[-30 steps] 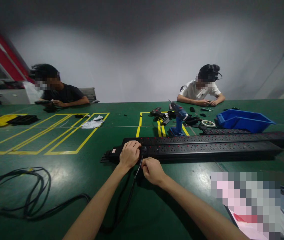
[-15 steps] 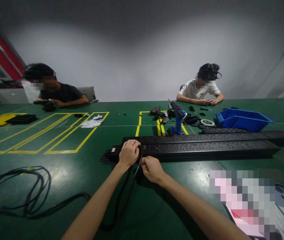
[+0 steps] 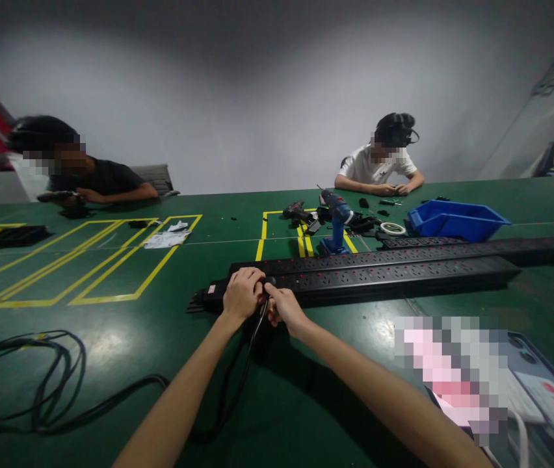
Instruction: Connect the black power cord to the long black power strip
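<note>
A long black power strip (image 3: 345,283) with rows of sockets lies across the table, with a second similar strip (image 3: 316,261) just behind it. My left hand (image 3: 242,292) is closed over the near strip close to its left end, fingers bent down beside a black plug (image 3: 270,282). My right hand (image 3: 285,308) is closed at that plug, thumb on top and other fingers curled below. From the plug a black power cord (image 3: 255,335) drops between my forearms and runs left into loose coils (image 3: 45,383). The fingers partly hide the plug.
Behind the strips stand a blue cordless drill (image 3: 338,221), another drill (image 3: 296,210), a roll of tape (image 3: 393,228) and a blue bin (image 3: 457,220). Papers (image 3: 167,237) lie left. A phone-like device (image 3: 545,383) is at right. Two people sit across the table.
My right hand has moved up from beside the cord to the plug, its thumb now on top. My left hand stays on the strip. The whole view has shifted slightly.
</note>
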The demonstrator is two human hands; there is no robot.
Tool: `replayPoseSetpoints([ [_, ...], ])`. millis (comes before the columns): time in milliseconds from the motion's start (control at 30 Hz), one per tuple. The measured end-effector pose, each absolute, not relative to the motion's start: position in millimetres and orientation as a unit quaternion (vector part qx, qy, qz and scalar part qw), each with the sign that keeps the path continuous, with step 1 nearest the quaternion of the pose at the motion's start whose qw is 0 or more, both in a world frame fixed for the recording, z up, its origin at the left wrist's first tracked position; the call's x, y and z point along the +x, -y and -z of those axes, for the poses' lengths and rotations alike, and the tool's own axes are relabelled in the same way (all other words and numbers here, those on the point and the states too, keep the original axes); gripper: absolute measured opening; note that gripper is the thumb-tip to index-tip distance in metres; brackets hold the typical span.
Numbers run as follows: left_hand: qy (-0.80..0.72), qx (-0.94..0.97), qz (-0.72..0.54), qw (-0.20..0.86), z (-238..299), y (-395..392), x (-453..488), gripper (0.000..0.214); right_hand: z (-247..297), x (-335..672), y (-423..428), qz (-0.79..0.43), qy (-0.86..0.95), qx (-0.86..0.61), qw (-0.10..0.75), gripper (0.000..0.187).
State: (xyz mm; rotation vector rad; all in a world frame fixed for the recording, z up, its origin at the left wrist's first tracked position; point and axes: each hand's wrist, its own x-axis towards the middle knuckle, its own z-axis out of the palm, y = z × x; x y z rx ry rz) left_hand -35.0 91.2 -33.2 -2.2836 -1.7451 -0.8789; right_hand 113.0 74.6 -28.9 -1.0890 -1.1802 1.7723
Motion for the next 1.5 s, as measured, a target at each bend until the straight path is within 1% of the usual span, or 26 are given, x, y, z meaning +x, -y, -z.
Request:
replayPoseSetpoints([
  [200, 0.573, -0.764, 0.292, 0.062, 34, -93, -38, 0.021, 22, 114, -75, -0.712, 0.433, -0.419, 0.36, 0.041],
  [567, 0.57, -0.765, 0.293, 0.062, 32, -91, -38, 0.024, 17, 113, -79, -0.704, 0.422, -0.431, 0.375, 0.038],
  [867, 0.576, -0.758, 0.298, 0.067, 32, -92, -37, 0.023, 30, 109, -64, -0.687, 0.443, -0.398, 0.416, 0.041],
  [1167, 0.571, -0.761, 0.302, 0.061, 32, -91, -37, 0.024, 19, 108, -70, -0.687, 0.419, -0.43, 0.41, 0.045],
  [1500, 0.571, -0.76, 0.305, 0.056, 29, -92, -36, 0.024, 22, 107, -71, -0.679, 0.426, -0.43, 0.416, 0.042],
])
